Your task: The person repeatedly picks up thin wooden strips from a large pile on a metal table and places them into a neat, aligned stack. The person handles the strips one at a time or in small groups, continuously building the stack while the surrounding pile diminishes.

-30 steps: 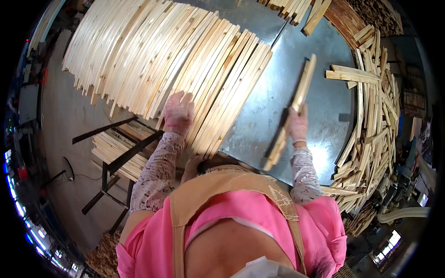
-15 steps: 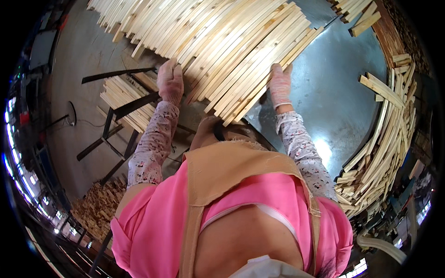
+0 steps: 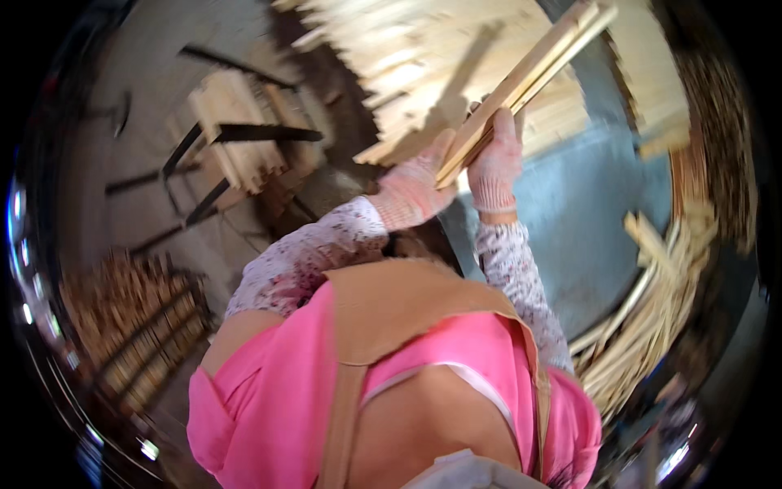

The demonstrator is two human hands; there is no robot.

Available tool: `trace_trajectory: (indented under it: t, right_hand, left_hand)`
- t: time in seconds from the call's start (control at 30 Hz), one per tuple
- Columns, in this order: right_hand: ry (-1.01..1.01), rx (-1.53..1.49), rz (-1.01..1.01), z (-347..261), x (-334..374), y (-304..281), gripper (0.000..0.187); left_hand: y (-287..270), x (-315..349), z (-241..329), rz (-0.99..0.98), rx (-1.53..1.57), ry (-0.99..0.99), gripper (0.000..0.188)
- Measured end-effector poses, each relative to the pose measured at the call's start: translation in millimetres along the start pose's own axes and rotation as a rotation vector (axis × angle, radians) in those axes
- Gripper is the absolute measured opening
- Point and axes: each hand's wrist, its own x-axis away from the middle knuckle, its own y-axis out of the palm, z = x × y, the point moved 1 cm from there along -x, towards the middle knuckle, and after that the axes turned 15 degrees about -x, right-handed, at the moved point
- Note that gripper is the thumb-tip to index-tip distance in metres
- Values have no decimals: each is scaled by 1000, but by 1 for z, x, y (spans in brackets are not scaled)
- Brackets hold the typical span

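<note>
A small bundle of long pale wooden strips (image 3: 529, 77) is held up at a slant, its near end between my gloved hands. My left hand (image 3: 414, 189) grips the strips near their lower end. My right hand (image 3: 495, 159) is wrapped round them a little farther along, on the right side. Beneath them, a broad layer of similar strips (image 3: 391, 49) lies side by side on the grey metal table (image 3: 586, 204), blurred by motion. The shadow of the held strips falls across that layer. My fingertips are partly hidden behind the bundle.
Thin loose wood strips (image 3: 643, 326) are heaped along the table's right edge. More strips (image 3: 664, 90) lie at the far right. To the left, a black metal frame (image 3: 187, 155) holds a stack of strips (image 3: 236, 122). A pile of wood pieces (image 3: 122, 318) stands at the lower left.
My hands have come together from the two sides of the strip layer, the left moving right. They now hold a bundle of strips raised above it. The view has turned somewhat.
</note>
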Motion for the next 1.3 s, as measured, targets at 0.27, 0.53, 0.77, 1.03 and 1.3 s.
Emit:
trace_trajectory:
  t: [0.27, 0.53, 0.77, 1.03, 1.3]
  right_hand:
    - [192, -485, 24, 1, -15, 45, 69]
    - [182, -277, 97, 27, -27, 26, 75]
    - [156, -15, 165, 66, 4, -30, 62]
    - [719, -113, 395, 96, 103, -81, 87]
    - [727, -112, 113, 58, 61, -53, 110]
  left_hand:
    - [-134, 101, -289, 1178, 68, -213, 34]
    - [-70, 42, -580, 748, 41, -819, 49]
    - [4, -8, -623, 396, -188, -865, 36]
    - [60, 2, -386, 623, 130, -328, 36]
    - [20, -82, -162, 531, 567, -167, 91]
